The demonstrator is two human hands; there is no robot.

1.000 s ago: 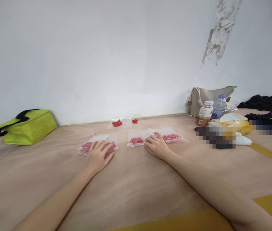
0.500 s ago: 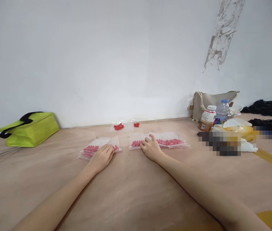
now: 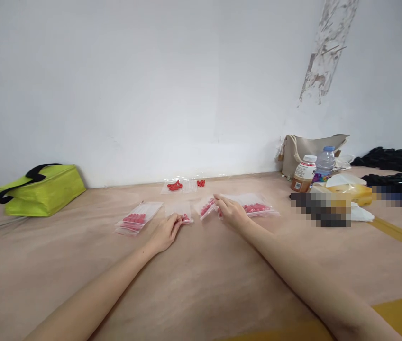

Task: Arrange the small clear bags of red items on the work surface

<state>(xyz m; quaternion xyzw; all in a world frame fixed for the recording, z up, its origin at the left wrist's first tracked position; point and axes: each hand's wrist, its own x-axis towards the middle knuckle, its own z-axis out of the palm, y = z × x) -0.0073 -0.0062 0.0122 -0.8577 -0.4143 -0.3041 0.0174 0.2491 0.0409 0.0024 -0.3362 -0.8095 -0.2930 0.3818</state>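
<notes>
My left hand (image 3: 166, 233) is closed on the near edge of a clear plastic bag (image 3: 178, 208) with small red pieces in it. My right hand (image 3: 232, 211) pinches another clear bag (image 3: 206, 207) of red pieces, tilted with one edge raised. To the right, partly under that hand, more bags of red pieces (image 3: 257, 208) lie overlapping. Left of my left hand rests a stack of similar bags (image 3: 137, 218). Farther back, near the wall, are bright red pieces (image 3: 175, 185) on clear plastic and a smaller red cluster (image 3: 201, 183).
A lime-green bag with a black strap (image 3: 46, 192) sits at the left. On the right stand a brown drink bottle (image 3: 303, 175), a blue-capped bottle (image 3: 325, 166) and a beige bag (image 3: 291, 156). A yellow and white packet (image 3: 350, 189) and black items (image 3: 393, 161) lie beyond.
My left hand has moved right with one bag, away from the left stack. My right hand has shifted slightly right and lifted the edge of a bag, separating it from the row.
</notes>
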